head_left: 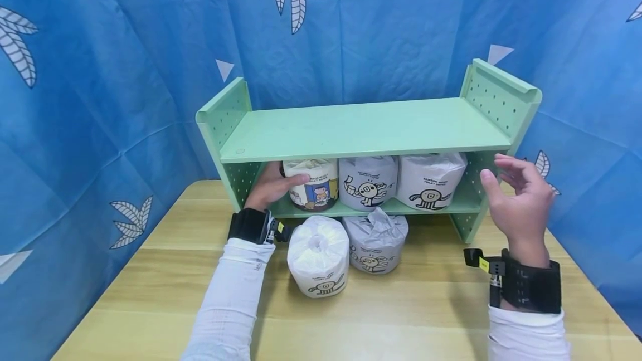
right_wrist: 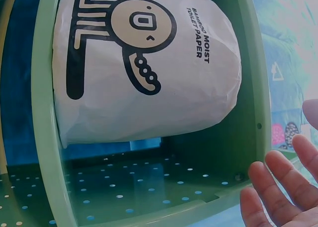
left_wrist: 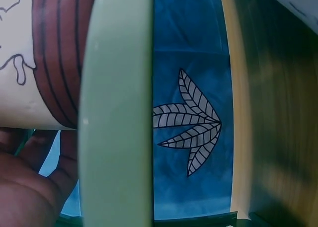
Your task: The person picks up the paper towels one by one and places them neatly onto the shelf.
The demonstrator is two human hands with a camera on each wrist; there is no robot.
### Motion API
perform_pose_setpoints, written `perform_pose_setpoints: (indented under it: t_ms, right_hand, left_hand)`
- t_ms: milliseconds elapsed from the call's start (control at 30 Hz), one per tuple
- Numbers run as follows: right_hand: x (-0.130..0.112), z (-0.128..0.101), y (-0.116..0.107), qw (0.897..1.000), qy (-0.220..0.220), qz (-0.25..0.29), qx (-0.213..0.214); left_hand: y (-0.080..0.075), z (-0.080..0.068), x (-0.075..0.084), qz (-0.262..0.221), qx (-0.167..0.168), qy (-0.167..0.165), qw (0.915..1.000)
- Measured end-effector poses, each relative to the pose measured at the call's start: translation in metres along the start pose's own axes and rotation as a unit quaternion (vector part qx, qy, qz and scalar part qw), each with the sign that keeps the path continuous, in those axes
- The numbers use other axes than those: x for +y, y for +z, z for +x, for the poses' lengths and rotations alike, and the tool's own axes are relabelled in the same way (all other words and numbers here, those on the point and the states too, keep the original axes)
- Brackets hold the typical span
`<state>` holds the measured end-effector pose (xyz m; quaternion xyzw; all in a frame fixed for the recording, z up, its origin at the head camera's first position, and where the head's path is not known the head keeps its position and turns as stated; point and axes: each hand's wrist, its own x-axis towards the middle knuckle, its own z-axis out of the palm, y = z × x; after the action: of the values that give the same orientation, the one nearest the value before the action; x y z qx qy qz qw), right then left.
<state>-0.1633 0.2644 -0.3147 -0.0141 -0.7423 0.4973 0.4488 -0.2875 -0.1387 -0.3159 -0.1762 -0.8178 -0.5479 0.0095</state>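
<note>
My left hand [head_left: 273, 184] reaches into the lower level of a green shelf [head_left: 361, 130] at its left end. It holds a toilet paper roll with a coloured picture [head_left: 315, 191], thumb across the front and fingers along its left side. Close up in the left wrist view, that roll [left_wrist: 30, 88] has a brown striped band. To its right on the same board stand a toilet paper roll in pale wrap [head_left: 368, 183] and a white-wrapped roll [head_left: 431, 183]. My right hand [head_left: 521, 199] is raised by the shelf's right end, fingers spread, holding nothing.
On the wooden table [head_left: 376, 322] in front of the shelf stand a white wrapped roll [head_left: 319, 255] and a greyer one with twisted paper on top [head_left: 377, 241]. Perforated side panels [head_left: 499, 99] rise at both shelf ends. A blue cloth [head_left: 376, 32] hangs behind.
</note>
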Motion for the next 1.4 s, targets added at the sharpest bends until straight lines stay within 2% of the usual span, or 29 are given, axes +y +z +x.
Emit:
perform_pose_setpoints:
  t_ms: [100,433,667,833,933,1133,1400]
  right_hand:
    - [0.000,0.001,0.000,1.000,0.001,0.000,0.000]
    - [-0.002,0.000,0.002,1.000,0.001,0.008,-0.002]
    - [-0.006,-0.002,0.006,1.000,-0.007,0.011,-0.017]
    - [-0.007,-0.005,0.010,0.999,-0.008,0.008,-0.032]
    - [-0.008,-0.007,0.012,0.999,-0.012,0.010,-0.040]
    - [-0.010,-0.013,0.018,0.996,-0.053,-0.002,-0.068]
    - [-0.008,-0.028,0.030,0.985,-0.128,-0.012,-0.117]
  left_hand:
    - [0.000,-0.001,-0.001,0.000,0.001,0.000,1.0000]
    - [0.001,-0.003,-0.004,0.021,0.003,0.036,0.9991]
    - [0.005,-0.011,0.000,0.056,0.035,0.012,0.9977]
    - [0.007,-0.017,0.002,0.075,0.063,0.017,0.9951]
    - [0.009,-0.021,0.003,0.079,0.081,0.032,0.9931]
    - [0.013,-0.033,0.006,0.086,0.120,0.076,0.9861]
    - [0.018,-0.050,0.010,0.110,0.140,0.102,0.9787]
